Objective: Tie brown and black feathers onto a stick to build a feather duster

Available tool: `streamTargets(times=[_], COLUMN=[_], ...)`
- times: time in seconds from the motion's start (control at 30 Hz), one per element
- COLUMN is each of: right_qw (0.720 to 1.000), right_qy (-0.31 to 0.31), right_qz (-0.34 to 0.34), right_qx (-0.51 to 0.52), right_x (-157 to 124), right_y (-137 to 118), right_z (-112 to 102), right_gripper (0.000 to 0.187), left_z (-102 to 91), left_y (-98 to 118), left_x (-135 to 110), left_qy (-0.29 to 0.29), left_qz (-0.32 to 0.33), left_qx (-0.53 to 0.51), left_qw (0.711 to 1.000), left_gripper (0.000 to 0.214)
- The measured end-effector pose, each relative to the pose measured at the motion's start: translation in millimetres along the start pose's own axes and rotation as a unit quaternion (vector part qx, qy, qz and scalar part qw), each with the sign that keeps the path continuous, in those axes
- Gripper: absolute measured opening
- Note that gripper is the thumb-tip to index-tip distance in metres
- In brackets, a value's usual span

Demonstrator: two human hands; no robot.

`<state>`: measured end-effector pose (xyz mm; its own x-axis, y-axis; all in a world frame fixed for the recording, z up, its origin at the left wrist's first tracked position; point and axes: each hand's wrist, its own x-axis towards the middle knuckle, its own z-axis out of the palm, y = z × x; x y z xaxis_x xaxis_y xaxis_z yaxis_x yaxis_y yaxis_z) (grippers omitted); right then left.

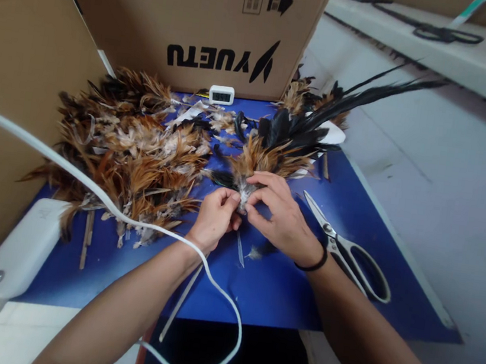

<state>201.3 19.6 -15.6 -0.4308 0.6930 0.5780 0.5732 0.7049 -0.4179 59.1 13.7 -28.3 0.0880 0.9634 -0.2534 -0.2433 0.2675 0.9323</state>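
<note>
My left hand [217, 214] pinches the pale, fluffy base of a feather bundle [269, 149] between thumb and forefinger. From the other side, the curved fingers of my right hand [281, 214] close on the same base. Brown feathers fan out above my fingers, with glossy black ones and long black plumes reaching to the upper right. A thin stick [181, 305] slants down from under my left wrist; whether it joins the bundle is hidden. Below my hands lie a narrow clear strip [240, 250] and a small loose feather [255, 253].
A large pile of brown feathers [134, 156] covers the left of the blue board [281, 300]. Scissors [346, 249] lie at right. A white cable [102, 193] loops across my left forearm. A power bank [21, 248], small digital display [221, 95] and cardboard box [193, 14] stand around.
</note>
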Motion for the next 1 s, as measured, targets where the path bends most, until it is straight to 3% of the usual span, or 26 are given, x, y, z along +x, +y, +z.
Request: streamTargets(times=[0.27,0.73,1.0], right_qw=[0.997,0.998,1.0], right_qy=[0.011,0.032,0.008], right_qz=[0.005,0.05,0.017], right_qx=[-0.071,0.012,-0.008], right_x=[0,1,-2], right_y=[-5,3,3], right_z=[5,10,5], right_gripper=[0.008,0.012,0.01], left_z=[1.1,0.9,1.0], left_y=[-2,-5,-4], left_x=[-1,0,0], left_qy=[0.006,-0.006,0.0], left_qz=[0.011,0.005,0.006], left_qx=[0.021,-0.009,0.005], left_qw=[1.0,1.0,1.0], left_gripper=[0.015,0.02,0.019])
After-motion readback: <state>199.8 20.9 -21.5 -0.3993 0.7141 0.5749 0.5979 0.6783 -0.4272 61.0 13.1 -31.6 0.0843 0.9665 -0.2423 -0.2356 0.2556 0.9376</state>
